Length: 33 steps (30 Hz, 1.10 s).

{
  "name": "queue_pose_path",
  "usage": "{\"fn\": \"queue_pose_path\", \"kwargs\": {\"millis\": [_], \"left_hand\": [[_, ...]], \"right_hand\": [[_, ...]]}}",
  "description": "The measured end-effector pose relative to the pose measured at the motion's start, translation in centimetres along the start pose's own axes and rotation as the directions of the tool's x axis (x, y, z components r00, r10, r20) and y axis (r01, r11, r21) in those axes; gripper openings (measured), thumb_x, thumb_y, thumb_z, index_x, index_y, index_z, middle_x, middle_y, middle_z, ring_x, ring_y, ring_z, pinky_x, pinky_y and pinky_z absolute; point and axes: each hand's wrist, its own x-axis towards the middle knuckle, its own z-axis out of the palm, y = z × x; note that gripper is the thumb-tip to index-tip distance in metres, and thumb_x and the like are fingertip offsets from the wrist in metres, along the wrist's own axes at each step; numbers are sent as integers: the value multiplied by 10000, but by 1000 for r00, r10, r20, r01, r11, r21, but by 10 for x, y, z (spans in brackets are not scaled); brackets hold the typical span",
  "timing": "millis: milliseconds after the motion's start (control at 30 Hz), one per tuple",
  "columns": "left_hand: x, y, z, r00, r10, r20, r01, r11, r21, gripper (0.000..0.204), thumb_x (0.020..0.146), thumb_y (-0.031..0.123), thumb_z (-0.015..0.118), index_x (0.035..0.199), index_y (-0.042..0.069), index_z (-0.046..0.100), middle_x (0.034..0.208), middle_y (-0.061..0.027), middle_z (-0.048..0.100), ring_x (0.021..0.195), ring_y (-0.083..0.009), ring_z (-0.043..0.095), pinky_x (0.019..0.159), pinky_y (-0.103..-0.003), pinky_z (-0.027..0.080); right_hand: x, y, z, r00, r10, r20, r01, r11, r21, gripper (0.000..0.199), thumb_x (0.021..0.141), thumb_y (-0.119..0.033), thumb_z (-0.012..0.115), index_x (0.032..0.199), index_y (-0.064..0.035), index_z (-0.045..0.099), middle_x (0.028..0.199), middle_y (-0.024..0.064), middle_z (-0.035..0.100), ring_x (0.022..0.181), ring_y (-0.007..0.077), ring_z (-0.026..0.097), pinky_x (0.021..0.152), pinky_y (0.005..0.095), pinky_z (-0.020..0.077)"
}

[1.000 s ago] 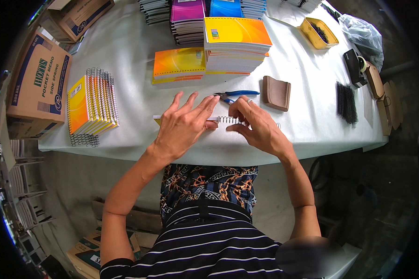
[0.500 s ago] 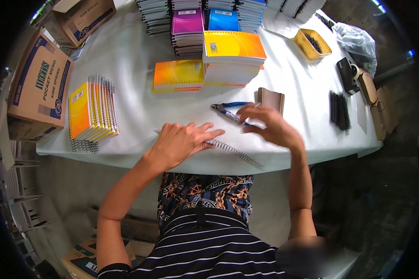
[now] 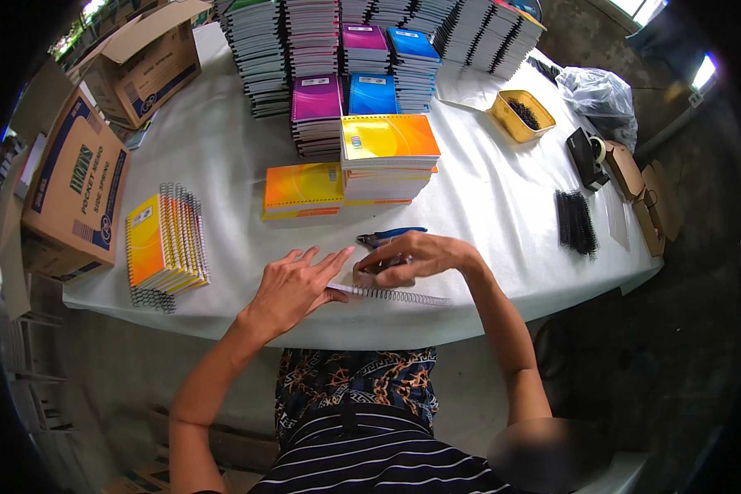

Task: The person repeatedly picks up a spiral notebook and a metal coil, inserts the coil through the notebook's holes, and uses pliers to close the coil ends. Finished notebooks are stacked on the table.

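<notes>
My left hand (image 3: 284, 295) presses a thin notebook down near the table's front edge, its fingers stretched over the cover and the thumb underneath. Only a pale strip of the notebook (image 3: 336, 287) shows. A wire coil (image 3: 407, 297) runs along its edge, and a loose length sticks out to the right. My right hand (image 3: 416, 257) is curled just above the coil, closed round a brownish block (image 3: 366, 278) that it mostly hides. Right behind that hand lie blue-handled cutting pliers (image 3: 387, 236), partly covered.
Stacks of yellow-orange notebooks (image 3: 391, 136) stand ahead, with purple and blue ones (image 3: 317, 99) behind. Coil-bound notebooks (image 3: 165, 247) and cartons (image 3: 78, 185) are at left. To the right are a yellow tub (image 3: 520, 115), black coils (image 3: 576, 224) and a black tape dispenser (image 3: 586, 158).
My right hand has come left and down to the coil, and the brown block no longer lies by the pliers. The view has shifted, showing more of the far stacks. My left hand still presses the notebook.
</notes>
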Motion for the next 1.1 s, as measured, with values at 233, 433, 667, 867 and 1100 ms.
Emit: {"fn": "queue_pose_path", "kwargs": {"millis": [233, 433, 667, 867, 1100], "left_hand": [[4, -8, -2, 993, -96, 63, 98, 995, -25, 812, 807, 487, 671, 1490, 184, 352, 1044, -168, 668, 927, -328, 671, 705, -425, 552], [3, -10, -5, 990, -122, 71, 125, 991, -50, 802, 822, 444, 681, 1496, 180, 336, 1044, -149, 673, 914, -314, 673, 700, -425, 552], [-1, -14, 0, 990, -134, 43, 138, 987, -78, 788, 810, 401, 707, 1480, 165, 366, 1058, -134, 677, 886, -290, 679, 683, -411, 552], [5, -14, -11, 959, -245, 145, 257, 964, -75, 800, 768, 430, 734, 1462, 201, 409, 1100, -133, 677, 913, -273, 682, 686, -395, 560], [3, -28, 1, 960, -276, -45, 265, 949, -171, 818, 720, 438, 761, 1449, 277, 428, 1324, -3, 597, 1119, -275, 631, 791, -395, 580]], "right_hand": [[7, -8, -15, 998, 13, 66, -25, 982, 186, 535, 905, -428, 599, 1265, -34, 629, 1208, 166, 643, 1091, 292, 613, 951, 393, 472], [11, -2, -9, 998, 63, 16, -65, 975, 212, 630, 836, -530, 614, 1254, -60, 644, 1190, 162, 650, 1050, 278, 625, 937, 376, 474], [18, -9, -13, 996, 83, 27, -87, 967, 238, 736, 785, -563, 613, 1173, 61, 656, 1191, 208, 637, 1083, 314, 603, 964, 422, 446], [22, 5, -14, 995, -97, -25, 100, 963, 249, 642, 831, -559, 599, 1184, -28, 681, 1063, 148, 680, 947, 253, 639, 863, 354, 484], [36, -4, -16, 997, 72, -16, -69, 984, 164, 594, 836, -530, 571, 1167, -54, 697, 1073, 122, 688, 946, 250, 632, 891, 344, 469]]}}
